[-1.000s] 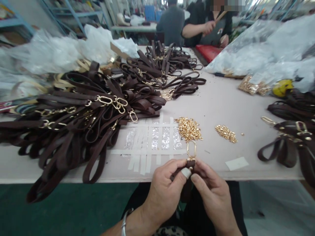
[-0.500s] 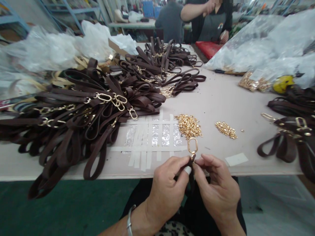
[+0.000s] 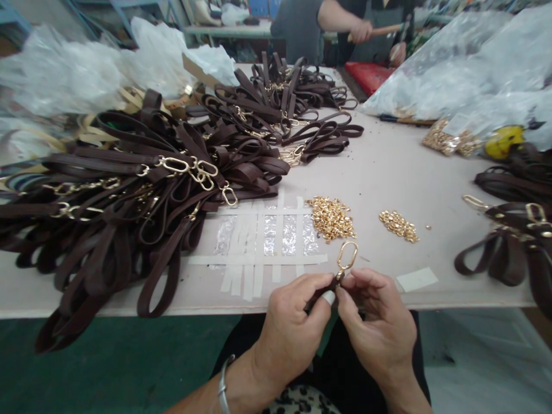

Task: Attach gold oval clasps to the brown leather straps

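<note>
At the table's front edge, my left hand (image 3: 297, 325) pinches the end of a dark brown strap, mostly hidden by the fingers. A gold oval ring (image 3: 347, 256) stands up from that strap end, tilted a little right. My right hand (image 3: 377, 322) is closed at the same spot, thumb and forefinger against the strap end just under the ring; any small part between them is hidden. Beyond the ring lies a heap of small gold pieces (image 3: 332, 218), with a smaller heap of gold pieces (image 3: 399, 225) to its right.
Brown straps with gold rings (image 3: 172, 190) pile up on the left, more straps (image 3: 513, 230) lie far right. A paper slip (image 3: 417, 279) and clear plastic bags (image 3: 466, 69) rest on the table (image 3: 388, 167). Across it, a person's hand (image 3: 361, 31) holds a hammer.
The gold ring has tipped to the right above my fingers, while both hands have barely moved. Across the table, the person's raised hand has come down with the hammer. The view has shifted slightly.
</note>
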A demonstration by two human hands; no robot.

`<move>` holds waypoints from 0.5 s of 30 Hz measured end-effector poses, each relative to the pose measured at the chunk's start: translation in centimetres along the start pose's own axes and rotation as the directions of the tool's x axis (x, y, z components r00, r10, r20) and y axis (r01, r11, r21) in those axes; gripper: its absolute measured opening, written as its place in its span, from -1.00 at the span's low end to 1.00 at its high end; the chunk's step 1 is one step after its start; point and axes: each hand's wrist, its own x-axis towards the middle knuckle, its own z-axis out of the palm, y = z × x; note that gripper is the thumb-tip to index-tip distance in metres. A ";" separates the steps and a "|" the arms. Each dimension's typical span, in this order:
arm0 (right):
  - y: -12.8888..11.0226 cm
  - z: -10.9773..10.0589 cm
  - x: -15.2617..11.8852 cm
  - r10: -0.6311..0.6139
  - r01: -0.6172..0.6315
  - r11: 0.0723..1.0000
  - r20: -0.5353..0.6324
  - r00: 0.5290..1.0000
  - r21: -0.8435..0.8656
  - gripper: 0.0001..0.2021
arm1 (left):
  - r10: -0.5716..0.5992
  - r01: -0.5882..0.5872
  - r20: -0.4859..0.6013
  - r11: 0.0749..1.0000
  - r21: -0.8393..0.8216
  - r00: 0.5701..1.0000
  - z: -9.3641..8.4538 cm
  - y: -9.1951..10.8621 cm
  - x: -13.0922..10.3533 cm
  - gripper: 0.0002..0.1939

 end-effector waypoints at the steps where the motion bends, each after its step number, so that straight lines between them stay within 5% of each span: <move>1: 0.2 0.0 0.0 0.003 -0.004 1.000 0.003 1.000 0.031 -0.68 | -0.017 0.017 0.003 1.000 -0.001 1.000 0.0 0.0 0.1 -0.69; 5: 0.6 0.0 -0.1 0.088 -0.093 0.972 0.035 0.996 0.217 -0.68 | -0.192 0.196 0.039 0.968 -0.157 0.981 -0.2 0.4 0.8 -0.71; 9: -1.5 0.6 0.0 0.206 -0.259 0.900 0.183 0.961 0.350 -0.45 | -0.427 0.432 0.091 0.841 -0.325 0.900 -0.8 1.0 1.7 -0.81; 12: -2.7 1.9 0.9 0.254 -0.377 0.819 0.316 0.914 0.432 -0.33 | -0.444 0.436 0.050 0.845 -0.308 0.895 -0.7 0.8 2.8 -0.75; 15: -2.6 0.7 1.8 0.292 -0.441 0.725 0.345 0.892 0.529 -0.49 | -0.304 0.304 0.037 0.924 -0.231 0.952 0.0 1.3 3.1 -0.73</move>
